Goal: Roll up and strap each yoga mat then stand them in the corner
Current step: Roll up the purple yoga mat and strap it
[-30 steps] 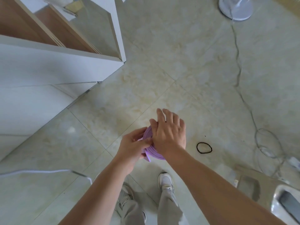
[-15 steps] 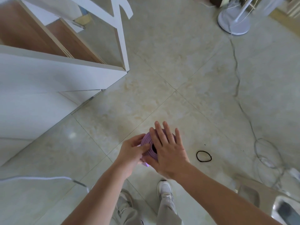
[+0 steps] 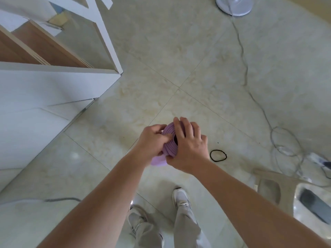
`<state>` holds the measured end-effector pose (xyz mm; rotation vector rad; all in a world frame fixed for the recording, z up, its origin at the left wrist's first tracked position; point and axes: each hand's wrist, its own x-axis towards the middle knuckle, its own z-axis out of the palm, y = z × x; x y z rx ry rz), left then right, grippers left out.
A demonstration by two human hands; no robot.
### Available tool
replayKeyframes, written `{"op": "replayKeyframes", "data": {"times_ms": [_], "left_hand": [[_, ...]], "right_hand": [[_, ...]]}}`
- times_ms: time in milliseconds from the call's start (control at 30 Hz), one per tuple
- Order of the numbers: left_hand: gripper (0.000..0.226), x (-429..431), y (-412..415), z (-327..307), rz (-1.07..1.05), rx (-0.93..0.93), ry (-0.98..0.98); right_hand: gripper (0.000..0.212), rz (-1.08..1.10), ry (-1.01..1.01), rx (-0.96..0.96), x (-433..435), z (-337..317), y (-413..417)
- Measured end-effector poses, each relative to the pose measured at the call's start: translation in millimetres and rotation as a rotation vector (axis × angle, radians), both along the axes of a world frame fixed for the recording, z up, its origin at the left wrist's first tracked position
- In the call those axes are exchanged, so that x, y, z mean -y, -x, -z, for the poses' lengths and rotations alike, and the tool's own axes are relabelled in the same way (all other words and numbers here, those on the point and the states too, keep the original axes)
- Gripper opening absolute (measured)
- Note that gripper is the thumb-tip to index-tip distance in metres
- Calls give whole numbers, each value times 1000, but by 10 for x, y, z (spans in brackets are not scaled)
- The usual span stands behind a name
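A rolled purple yoga mat [image 3: 169, 147] stands on end below me, seen from above, its spiral top showing between my hands. My left hand [image 3: 152, 141] grips the roll's left side, thumb on the top edge. My right hand [image 3: 189, 146] lies over the top and right side, fingers reaching across the spiral and thumb wrapped low on the roll. A loose purple flap [image 3: 158, 161] shows under my hands. A black elastic band [image 3: 218, 155] lies on the floor tiles just right of my right wrist, apart from the mat.
A white shelf unit [image 3: 59, 83] with wooden inner panels fills the left. A fan base [image 3: 234, 5] sits top right, its cable [image 3: 250, 90] running down to a coil and power strip. A beige plastic stool [image 3: 268, 187] stands lower right. My shoes [image 3: 180, 197] are below.
My right hand has shifted from lying flat over the roll's top to wrapping its right side. The left thumb now presses on the top edge. The view has tilted slightly.
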<state>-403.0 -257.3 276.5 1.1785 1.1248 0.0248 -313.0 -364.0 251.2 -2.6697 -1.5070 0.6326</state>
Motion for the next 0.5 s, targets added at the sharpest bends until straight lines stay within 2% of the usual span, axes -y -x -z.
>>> {"op": "replayKeyframes", "data": {"times_ms": [133, 167, 267, 300, 333, 400, 500], "left_hand": [[23, 70, -80, 183, 96, 92, 84], [30, 124, -52, 275, 135, 92, 74], [83, 408, -37, 593, 517, -109, -233], [91, 521, -86, 675, 595, -168, -367], [92, 617, -152, 749, 597, -197, -487], [79, 706, -301, 845, 526, -235, -647], [48, 661, -431, 862, 490, -238, -665]], "right_hand": [[117, 186, -90, -66, 205, 73, -360], [118, 236, -83, -82, 253, 86, -452], [119, 288, -43, -85, 329, 133, -635], [118, 276, -29, -79, 323, 148, -660], [116, 262, -14, -77, 304, 162, -674], [112, 241, 11, -78, 260, 179, -693], [99, 222, 22, -37, 259, 192, -744]]}}
